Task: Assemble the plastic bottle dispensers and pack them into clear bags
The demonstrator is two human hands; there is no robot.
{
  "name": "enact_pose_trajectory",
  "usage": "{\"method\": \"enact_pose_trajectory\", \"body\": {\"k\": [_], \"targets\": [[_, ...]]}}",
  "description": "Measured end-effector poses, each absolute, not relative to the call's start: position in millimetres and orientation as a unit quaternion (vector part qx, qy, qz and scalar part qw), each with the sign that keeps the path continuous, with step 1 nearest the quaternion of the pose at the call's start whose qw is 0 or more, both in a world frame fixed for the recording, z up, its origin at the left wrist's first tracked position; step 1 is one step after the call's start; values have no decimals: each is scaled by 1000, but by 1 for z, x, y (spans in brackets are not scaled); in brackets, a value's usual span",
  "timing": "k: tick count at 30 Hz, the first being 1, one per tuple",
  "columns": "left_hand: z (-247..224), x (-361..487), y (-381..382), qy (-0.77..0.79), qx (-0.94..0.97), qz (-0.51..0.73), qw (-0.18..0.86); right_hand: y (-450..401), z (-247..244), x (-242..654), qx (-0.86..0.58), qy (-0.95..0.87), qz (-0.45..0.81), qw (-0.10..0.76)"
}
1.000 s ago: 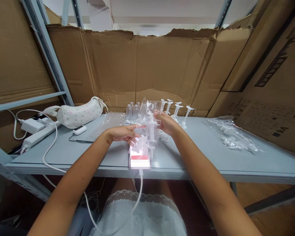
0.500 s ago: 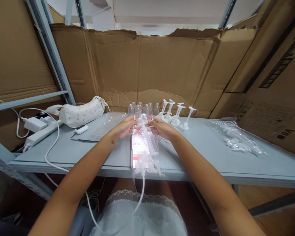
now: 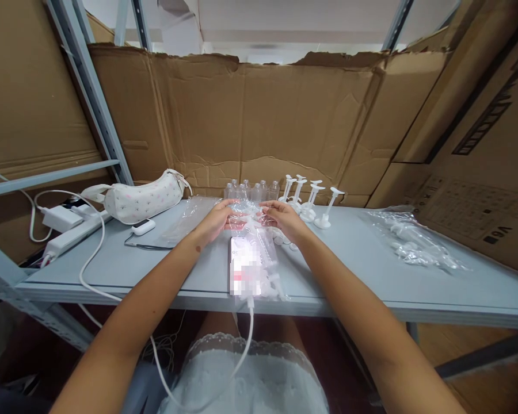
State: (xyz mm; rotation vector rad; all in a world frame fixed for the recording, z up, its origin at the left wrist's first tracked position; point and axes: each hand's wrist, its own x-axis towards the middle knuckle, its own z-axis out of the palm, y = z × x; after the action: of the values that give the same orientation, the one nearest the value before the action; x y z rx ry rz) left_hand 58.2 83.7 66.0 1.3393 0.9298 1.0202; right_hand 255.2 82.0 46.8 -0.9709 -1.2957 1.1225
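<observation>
One clear bag (image 3: 264, 248), long axis near-to-far, filled end nearest

Apparently "V6" (image 3: 504, 232) on the right-hand cardboard box (image 3: 470, 198), its other print and the phone's screen (image 3: 240, 259) illegible.

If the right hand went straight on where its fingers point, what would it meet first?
The clear bag at the right hand's fingertips; past that, probably the left hand, though depth is unclear.
</observation>
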Motion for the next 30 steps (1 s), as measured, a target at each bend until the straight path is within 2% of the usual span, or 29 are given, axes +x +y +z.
{"method": "enact_pose_trajectory", "body": {"k": [8, 15, 24, 30], "targets": [[56, 64, 96, 387, 605, 511, 472, 90, 43, 259, -394, -538, 458, 589], [59, 61, 93, 358, 601, 527, 482, 88, 44, 263, -390, -524, 465, 598], [55, 63, 96, 324, 618, 581, 420, 89, 46, 264, -339, -551, 458, 610], [60, 57, 93, 265, 641, 550, 466, 87, 49, 270, -301, -539, 502, 606]]}}
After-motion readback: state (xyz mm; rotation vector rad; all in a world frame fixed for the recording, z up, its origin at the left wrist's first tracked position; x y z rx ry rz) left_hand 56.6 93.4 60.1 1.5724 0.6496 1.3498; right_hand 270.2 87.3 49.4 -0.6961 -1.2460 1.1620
